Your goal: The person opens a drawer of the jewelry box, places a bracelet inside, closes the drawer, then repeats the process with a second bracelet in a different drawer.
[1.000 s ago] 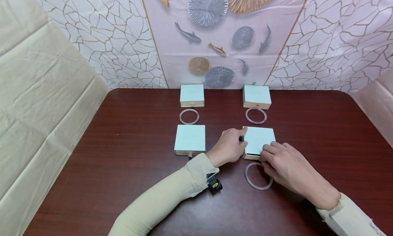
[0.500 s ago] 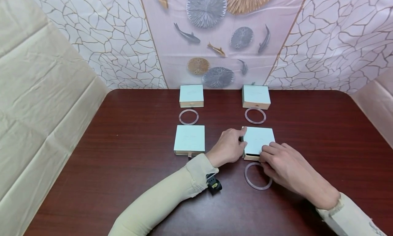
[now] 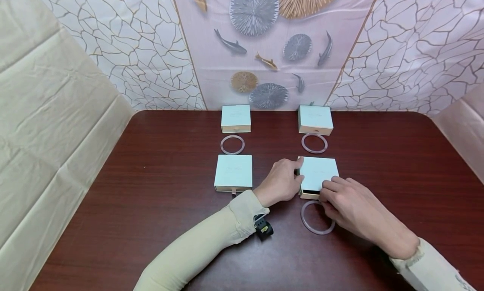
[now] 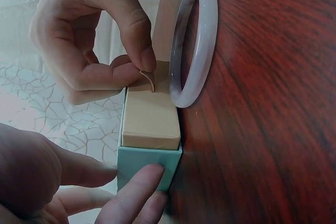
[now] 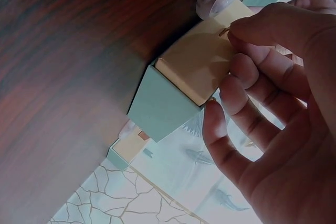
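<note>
A pale mint drawer box [image 3: 317, 171] lies right of centre in the head view, with its cream drawer [image 4: 149, 119] slid out a little at the front. My left hand [image 3: 279, 181] holds the box's outer sleeve at its left side; in the left wrist view the fingertips touch its top edge and side. Thumb and index finger of my right hand [image 3: 351, 205] pinch the small ribbon pull [image 4: 153, 83] on the drawer's front. A pale lilac bangle [image 3: 318, 232] lies just in front of the box, partly behind the right hand. The drawer's inside is hidden.
Another mint box [image 3: 233, 171] lies to the left, its ribbon pull facing me. Two more boxes, left [image 3: 236, 116] and right [image 3: 315, 117], stand at the table's back edge. In front of them lie bangles, left [image 3: 223, 148] and right [image 3: 303, 146].
The drawer has come slightly further out of its sleeve toward me, widening the dark gap at the front. Both hands keep almost the same place.
</note>
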`<action>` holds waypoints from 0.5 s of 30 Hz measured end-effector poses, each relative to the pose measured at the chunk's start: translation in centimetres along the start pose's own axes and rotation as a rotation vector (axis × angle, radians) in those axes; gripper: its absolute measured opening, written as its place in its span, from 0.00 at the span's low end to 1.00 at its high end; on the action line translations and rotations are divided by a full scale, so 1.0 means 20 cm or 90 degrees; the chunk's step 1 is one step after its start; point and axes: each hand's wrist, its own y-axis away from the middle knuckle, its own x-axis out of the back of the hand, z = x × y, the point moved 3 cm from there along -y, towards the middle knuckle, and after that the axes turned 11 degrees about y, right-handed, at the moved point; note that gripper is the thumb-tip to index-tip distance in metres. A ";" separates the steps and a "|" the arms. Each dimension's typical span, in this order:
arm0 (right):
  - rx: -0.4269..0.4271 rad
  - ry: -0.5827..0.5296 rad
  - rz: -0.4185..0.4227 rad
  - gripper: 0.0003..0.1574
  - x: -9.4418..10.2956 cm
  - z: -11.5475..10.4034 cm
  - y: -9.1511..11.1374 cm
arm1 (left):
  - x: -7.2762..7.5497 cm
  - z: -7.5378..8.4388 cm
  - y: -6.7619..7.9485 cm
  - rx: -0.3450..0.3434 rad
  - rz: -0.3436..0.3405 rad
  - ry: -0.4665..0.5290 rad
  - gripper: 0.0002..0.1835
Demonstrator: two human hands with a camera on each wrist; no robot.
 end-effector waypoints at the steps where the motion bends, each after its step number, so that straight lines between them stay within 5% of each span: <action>1: 0.001 0.000 0.000 0.17 0.00 0.00 0.00 | 0.00 0.00 0.00 0.002 0.001 -0.002 0.28; 15: 0.007 -0.003 0.007 0.16 0.00 0.00 0.00 | 0.00 0.00 0.00 0.010 0.002 0.003 0.28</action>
